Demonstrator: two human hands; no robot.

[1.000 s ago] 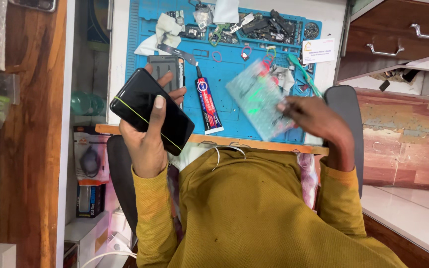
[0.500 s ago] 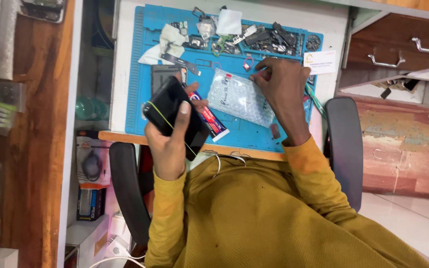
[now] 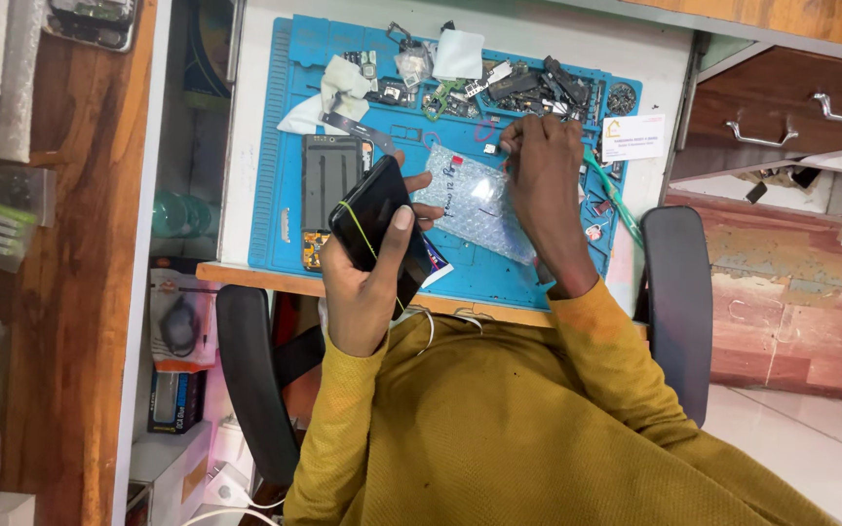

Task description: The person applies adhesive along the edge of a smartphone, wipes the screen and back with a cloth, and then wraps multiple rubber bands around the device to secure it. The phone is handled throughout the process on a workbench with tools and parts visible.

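**Right hand lifted to the far edge of the bubble-wrap pouch**

Moved since half a second back: right hand farther up the blue work mat, from the pouch's middle to its far edge; left hand and phone a little nearer the mat's centre.

Nearest, mustard-yellow sleeves over a black chair armrest on the left and another on the right.

Next, left hand raised above the near edge of the bench, fingers wrapped round a black smartphone, thumb along its side, phone tilted, a thin yellow band across its dark face. Just under it, peeking out, a tube with a red and white end.

Beside the phone on the mat, a dark open phone frame lying flat. To its right, a clear bubble-wrap pouch lying flat on the mat, touching the right hand. Right fingers drawn together at the pouch's far corner, seemingly pinching something small; what exactly, cannot tell.

Farther, green-handled tweezers along the mat's right side, a white card on the bench, a white cloth, and a heap of small dark parts and screws across the mat's far edge.

Beyond, to the right, wooden drawers with metal handles.
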